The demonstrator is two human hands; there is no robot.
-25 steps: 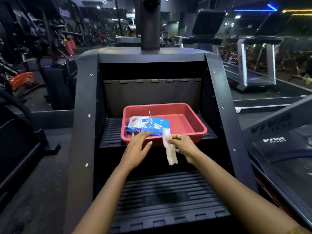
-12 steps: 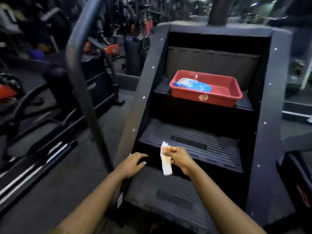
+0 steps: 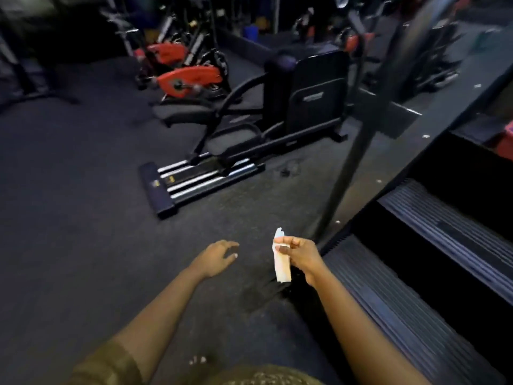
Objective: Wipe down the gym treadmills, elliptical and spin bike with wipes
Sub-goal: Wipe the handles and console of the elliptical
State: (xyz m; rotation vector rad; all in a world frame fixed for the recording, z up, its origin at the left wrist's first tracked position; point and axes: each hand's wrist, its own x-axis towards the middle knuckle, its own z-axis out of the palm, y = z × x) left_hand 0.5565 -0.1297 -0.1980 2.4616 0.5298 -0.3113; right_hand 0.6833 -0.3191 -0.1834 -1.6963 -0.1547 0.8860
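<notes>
My right hand (image 3: 298, 252) pinches a folded white wipe (image 3: 281, 266) that hangs down from my fingers, above the dark floor. My left hand (image 3: 219, 257) hovers to its left with loosely curled fingers and holds nothing. A black elliptical (image 3: 277, 118) stands ahead on the floor, its rails (image 3: 194, 182) pointing toward me. Red spin bikes (image 3: 188, 76) stand behind it at the upper left. The red tray (image 3: 506, 143) shows only as a sliver at the right edge.
The black stair machine's ribbed steps (image 3: 444, 245) fill the right side, and its handrail post (image 3: 358, 145) rises just right of my right hand. Dark rubber floor (image 3: 69, 204) stretches to the left. More gym machines crowd the far background.
My view has swung left, away from the stair machine and the tray, toward the elliptical and spin bikes. My left hand came off the step; my right hand still holds the wipe.
</notes>
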